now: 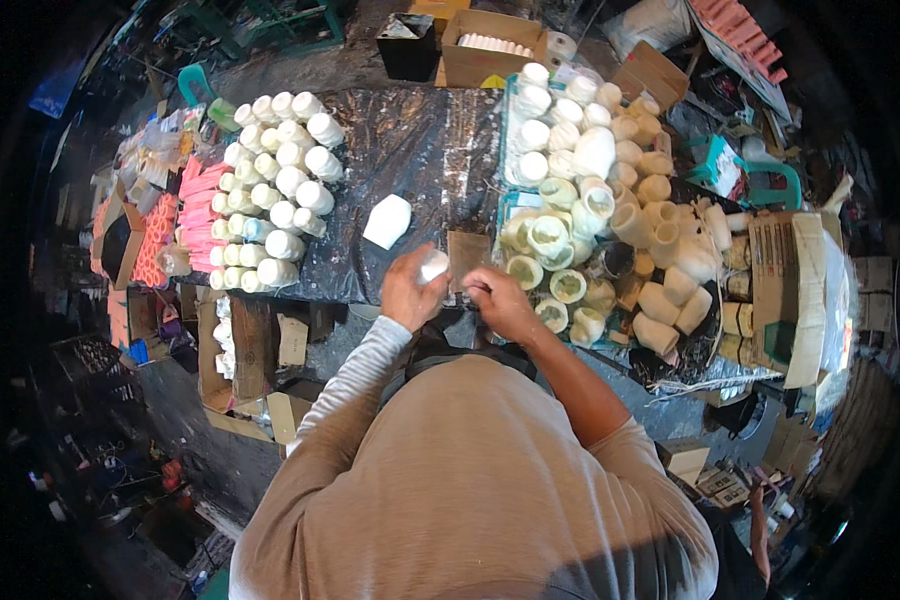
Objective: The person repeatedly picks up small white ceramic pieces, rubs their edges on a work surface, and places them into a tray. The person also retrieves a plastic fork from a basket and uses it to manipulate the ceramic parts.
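My left hand (413,290) is closed around a small white cylinder (434,266) at the near edge of the dark, plastic-covered table (370,130). Only its pale round end shows between the fingers. Just to the right, my right hand (497,300) has its fingertips pinched together; whatever they hold, if anything, is too small to make out. A brown flat piece (468,252) lies on the table just beyond the two hands. Farther left rests a white angular block (387,221), apart from both hands.
Rows of white cylinders (290,180) stand on the left, beside pink sticks (202,195). To the right are many white and cream pieces (560,130), with hollow cups (548,236) nearer me. Cardboard boxes (780,300) flank the table, and another box (470,65) sits beyond it.
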The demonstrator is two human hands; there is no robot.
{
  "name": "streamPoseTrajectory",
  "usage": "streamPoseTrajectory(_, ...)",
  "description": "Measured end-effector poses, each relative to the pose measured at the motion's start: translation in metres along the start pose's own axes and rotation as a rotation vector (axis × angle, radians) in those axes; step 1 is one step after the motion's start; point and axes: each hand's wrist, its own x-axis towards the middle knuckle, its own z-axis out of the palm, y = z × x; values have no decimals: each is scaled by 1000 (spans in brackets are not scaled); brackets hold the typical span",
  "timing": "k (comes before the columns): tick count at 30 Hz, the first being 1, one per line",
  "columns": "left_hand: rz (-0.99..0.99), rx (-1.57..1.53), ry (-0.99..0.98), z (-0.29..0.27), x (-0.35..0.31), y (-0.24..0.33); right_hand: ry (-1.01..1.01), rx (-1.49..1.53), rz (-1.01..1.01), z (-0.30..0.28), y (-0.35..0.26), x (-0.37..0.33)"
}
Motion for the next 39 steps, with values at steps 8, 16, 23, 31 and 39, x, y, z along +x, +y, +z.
streamPoseTrajectory(8,-168,-262,-324,29,38,-62,106,210,365,59,34,24)
streamPoseTrajectory(16,-271,696,-387,-7,116,-138,385,253,749,97,121,104)
streamPoseTrajectory(23,-309,334,-324,25,152,-160,560,201,721,66,121,169)
streamPoseTrajectory(31,-173,434,-537,90,178,-149,327,-393,589,58,103,163)
streamPoseTrajectory(39,6,328,-516,80,182,-178,356,-306,335,75,59,87)
